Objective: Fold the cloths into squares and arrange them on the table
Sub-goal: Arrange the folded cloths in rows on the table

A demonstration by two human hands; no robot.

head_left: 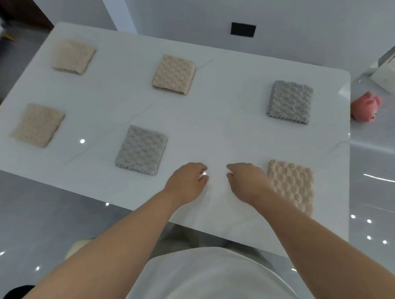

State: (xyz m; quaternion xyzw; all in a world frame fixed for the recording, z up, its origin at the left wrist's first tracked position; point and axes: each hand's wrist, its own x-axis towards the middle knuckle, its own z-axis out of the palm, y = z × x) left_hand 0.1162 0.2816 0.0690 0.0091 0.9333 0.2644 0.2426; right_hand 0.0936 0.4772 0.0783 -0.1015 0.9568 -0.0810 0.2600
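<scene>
Both of my grips are empty. My left grip (186,183) and right grip (247,184) sit close together low in the middle of the frame. Their fingers curl loosely toward each other over a bare patch of the white surface (216,118). Neither pinches any fabric. I cannot tell whether the fingertips touch the top or hang just above it.

Every cloth I can see is already a folded square, and they lie well apart in two rough rows. The upper row holds the upper-left beige cloth (72,56), the upper-centre beige cloth (174,74) and the upper-right grey cloth (290,101). The lower row holds the mid-left beige cloth (37,125), the centre grey cloth (141,150) near my left grip, and the peach cloth (295,182) at lower right. My right forearm crosses the peach cloth's near-left corner.

With no unfolded cloth in sight, I judge the folding done and only the arranging left to check. The peach cloth sits lower in the frame than its row-mates. If I straighten it, I should lay flat fingers on top and slide it gently so the layers do not shear open. Otherwise I should lift my right arm clear without dragging that corner.

A pink plush toy (365,106) lies on the floor at the right edge.
</scene>
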